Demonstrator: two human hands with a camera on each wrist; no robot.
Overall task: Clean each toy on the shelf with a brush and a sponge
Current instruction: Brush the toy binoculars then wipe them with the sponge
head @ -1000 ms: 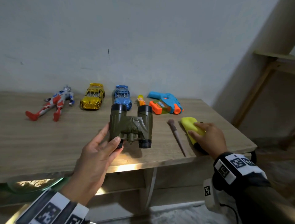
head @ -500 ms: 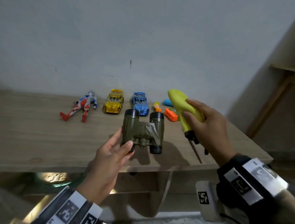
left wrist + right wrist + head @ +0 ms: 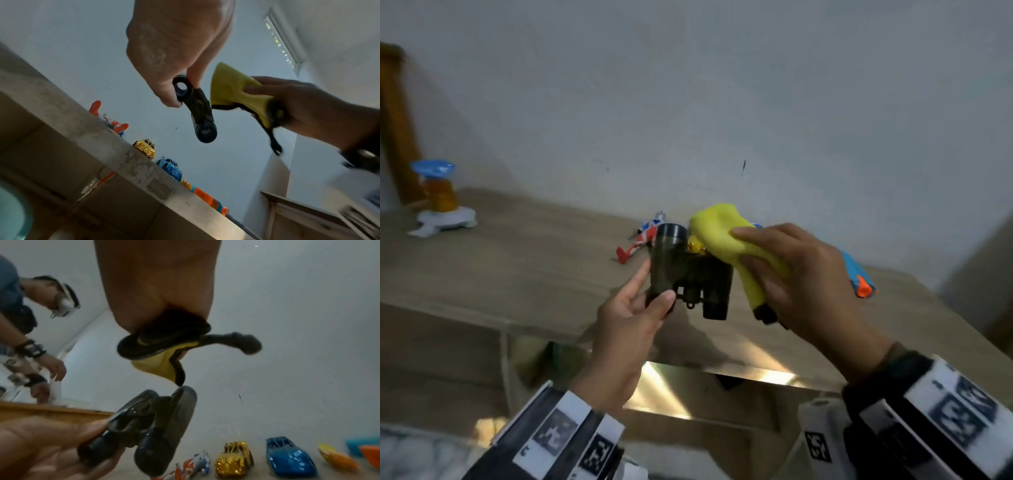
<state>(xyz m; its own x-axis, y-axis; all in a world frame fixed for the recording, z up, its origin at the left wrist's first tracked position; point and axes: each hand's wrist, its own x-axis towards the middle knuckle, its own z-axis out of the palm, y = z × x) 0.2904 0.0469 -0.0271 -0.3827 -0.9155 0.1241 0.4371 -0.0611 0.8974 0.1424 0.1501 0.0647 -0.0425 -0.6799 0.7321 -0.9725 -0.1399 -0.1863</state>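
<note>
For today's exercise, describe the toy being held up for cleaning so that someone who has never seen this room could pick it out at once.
Above the front of the wooden shelf, find the left hand raised in the air. It grips a pair of toy binoculars, beside the yellow sponge held in the right hand. Unlike the bright cars and figure on the shelf, it is dark olive with two barrels.

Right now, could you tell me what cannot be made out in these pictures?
- Brush: not clearly visible in any view.
- Gold car: head view, mostly behind the binoculars and sponge.
- Sponge-to-binoculars contact: blurred in the right wrist view.
- Blue toy gun: head view, largely behind the right hand.
</note>
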